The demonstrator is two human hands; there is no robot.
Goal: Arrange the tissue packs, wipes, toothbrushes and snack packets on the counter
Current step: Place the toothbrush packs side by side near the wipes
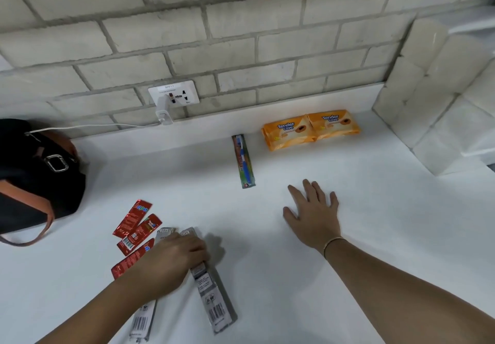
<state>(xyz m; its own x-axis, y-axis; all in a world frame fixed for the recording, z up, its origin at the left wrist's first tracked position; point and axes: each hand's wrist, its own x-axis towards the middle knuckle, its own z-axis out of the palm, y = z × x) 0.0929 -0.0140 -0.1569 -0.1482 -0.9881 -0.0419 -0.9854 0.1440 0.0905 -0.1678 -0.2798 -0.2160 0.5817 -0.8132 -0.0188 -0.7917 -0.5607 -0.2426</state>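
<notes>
Two bare hands work over a white counter (267,276), and the wall socket (174,93) at its back edge serves as the landmark. Well forward of the socket and slightly left, the left hand (171,259) is closed over the upper part of a grey toothbrush pack (214,303) lying face down. A second grey toothbrush pack (143,319) lies just beside it, partly under the forearm. Three red snack packets (132,217) touch and overlap just left of that hand.

Forward and right of the socket, the right hand (312,212) rests flat on bare counter, fingers spread, holding nothing. A blue toothbrush in its pack (243,161) lies right of the socket, near the back wall. Further right, two orange Tender Love wipes packs (310,129) sit side by side, touching. White tissue packs (434,97) are stacked in the far right corner.

Risk, as a judgement: the left hand presses on crowded items, so lifting one toothbrush pack could drag its neighbour or scatter the slippery snack packets. A sweeping forearm could push the near pack toward the front edge.

Smooth, glossy counter lets thin packets slide easily. Pale grey brick-pattern tile backs it. A white charger (163,110) is plugged into the socket, its cable running left to a black bag (32,180) with a tan strap.
</notes>
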